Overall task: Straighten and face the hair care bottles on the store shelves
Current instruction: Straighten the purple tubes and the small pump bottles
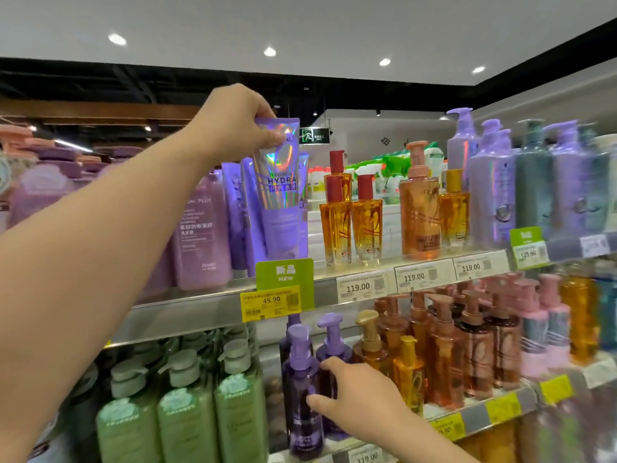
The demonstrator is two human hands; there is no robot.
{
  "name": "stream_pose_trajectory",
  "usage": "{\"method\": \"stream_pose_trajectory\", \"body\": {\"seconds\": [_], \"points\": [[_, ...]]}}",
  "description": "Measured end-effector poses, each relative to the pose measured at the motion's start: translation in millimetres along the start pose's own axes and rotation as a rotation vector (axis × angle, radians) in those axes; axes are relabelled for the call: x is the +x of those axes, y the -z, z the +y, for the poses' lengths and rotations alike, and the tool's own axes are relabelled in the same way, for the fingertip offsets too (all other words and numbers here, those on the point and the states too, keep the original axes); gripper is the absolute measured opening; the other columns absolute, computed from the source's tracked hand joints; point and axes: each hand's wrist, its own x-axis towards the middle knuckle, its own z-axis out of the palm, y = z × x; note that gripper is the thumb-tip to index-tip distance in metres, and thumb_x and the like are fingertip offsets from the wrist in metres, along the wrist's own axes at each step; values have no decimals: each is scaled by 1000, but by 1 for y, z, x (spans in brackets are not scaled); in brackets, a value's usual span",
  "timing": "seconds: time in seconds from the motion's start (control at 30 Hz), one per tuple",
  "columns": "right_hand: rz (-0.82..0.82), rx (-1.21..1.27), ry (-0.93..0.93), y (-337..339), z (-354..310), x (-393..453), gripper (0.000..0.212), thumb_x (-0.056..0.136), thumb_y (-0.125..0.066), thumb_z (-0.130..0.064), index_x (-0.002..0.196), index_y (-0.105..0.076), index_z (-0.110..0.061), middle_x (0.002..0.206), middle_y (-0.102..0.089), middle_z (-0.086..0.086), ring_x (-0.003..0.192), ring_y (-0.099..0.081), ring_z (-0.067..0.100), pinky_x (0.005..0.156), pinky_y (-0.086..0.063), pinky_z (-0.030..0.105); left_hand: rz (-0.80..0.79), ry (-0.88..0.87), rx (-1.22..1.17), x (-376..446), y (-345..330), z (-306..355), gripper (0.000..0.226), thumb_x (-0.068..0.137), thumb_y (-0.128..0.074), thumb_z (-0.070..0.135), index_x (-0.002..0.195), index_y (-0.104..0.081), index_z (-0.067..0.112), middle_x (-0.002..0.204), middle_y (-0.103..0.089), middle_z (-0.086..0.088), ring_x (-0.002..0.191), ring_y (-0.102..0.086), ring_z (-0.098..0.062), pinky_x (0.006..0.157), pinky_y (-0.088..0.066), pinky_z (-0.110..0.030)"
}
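Left forearm: nearest the camera, it crosses from the lower left of the frame up to the centre, bare, with the wrist bent toward the shelf.
Upper shelf [207, 305]: a metal ledge runs across the middle of the frame, slanting up to the right; a green "NEW" tag [284, 274] and a yellow price label [271, 301] reading 45.90 hang on its front edge, with white price labels [414, 278] reading 119.00 to the right.
Lower shelf [474, 419]: lower right of the frame, with yellow labels on its edge.
Room: white ceiling with round recessed lights at the top; a black band below it; a green exit sign [314, 135] sits behind the shelf, centre.
Left hand [233, 123]: raised in the upper centre, fingers and thumb pinching the top edge of the purple tube [278, 198].
Purple tube: upright at the front of the upper shelf, just above the green tag, its holographic "HYDRA" face turned to the camera; more purple tubes stand close behind it.
Right hand [360, 399]: low in the centre right, thumb and forefinger spread around the side of a dark purple pump bottle [302, 392]; whether they actually grip it is unclear.
Dark purple pump bottle: upright on the lower shelf, beside a second like it.
Neighbours: amber oil bottles [350, 222] right of the tube; green bottles [187, 419] at the lower left.
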Motion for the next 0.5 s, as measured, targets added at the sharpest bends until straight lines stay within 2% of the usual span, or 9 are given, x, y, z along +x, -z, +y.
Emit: {"method": "stream_pose_trajectory", "body": {"seconds": [0.1, 0.17, 0.23, 0.3, 0.37, 0.43, 0.47, 0.5], "points": [[19, 100, -35, 8, 5, -7, 60, 86, -54, -67, 138, -50, -36, 100, -70, -8, 101, -65, 15, 81, -55, 35, -59, 2, -24, -2, -4, -5, 30, 84, -75, 33, 108, -73, 15, 80, -63, -1, 60, -52, -5, 70, -37, -24], [56, 153, -54, 14, 7, -11, 54, 85, -56, -66, 130, -57, -36, 90, -67, -10, 96, -65, 12, 82, -54, 34, -96, -23, -11, -6, -4, -6, 34, 85, -74, 33, 115, -71, 18, 91, -64, -1, 67, -52, -12, 68, -37, -23], [102, 196, -57, 19, 10, -14, 48, 86, -58, -63, 124, -62, -35, 76, -60, -12, 89, -64, 11, 80, -53, 33, -124, -55, 15, -9, -4, -5, 38, 87, -72, 35, 123, -68, 21, 99, -63, -3, 71, -48, -13, 54, -34, -22], [146, 233, -59, 24, 12, -17, 41, 87, -59, -59, 119, -65, -33, 69, -60, -9, 80, -63, 8, 78, -53, 32, -137, -77, 52, -11, -3, -6, 42, 89, -69, 37, 127, -65, 20, 106, -63, -6, 63, -44, -10, 50, -30, -16], [189, 271, -62, 28, 14, -20, 34, 89, -60, -55, 115, -67, -33, 66, -64, -5, 73, -61, 4, 76, -53, 30, -129, -89, 85, -12, -3, -10, 43, 90, -67, 39, 129, -64, 19, 110, -65, -7, 69, -53, -12, 60, -38, -23], [220, 309, -76, 30, 16, -21, 31, 89, -61, -53, 112, -68, -33, 64, -62, -8, 69, -61, 3, 75, -55, 30, -103, -112, 168, -13, -5, -17, 46, 90, -65, 42, 130, -63, 19, 122, -65, -9, 101, -61, -28, 84, -46, -33], [228, 350, -89, 31, 18, -22, 29, 89, -62, -52, 110, -68, -33, 62, -62, -9, 66, -61, 3, 74, -56, 34, -87, -119, 218, -14, -7, -21, 47, 90, -64, 45, 129, -63, 20, 126, -63, -11, 112, -58, -33, 92, -46, -40], [231, 403, -104, 31, 19, -24, 25, 89, -64, -50, 108, -68, -34, 59, -61, -10, 63, -62, 4, 74, -58, 38, -64, -123, 270, -16, -8, -23, 46, 90, -62, 47, 128, -63, 21, 125, -62, -12, 115, -56, -36, 92, -47, -46]]}}
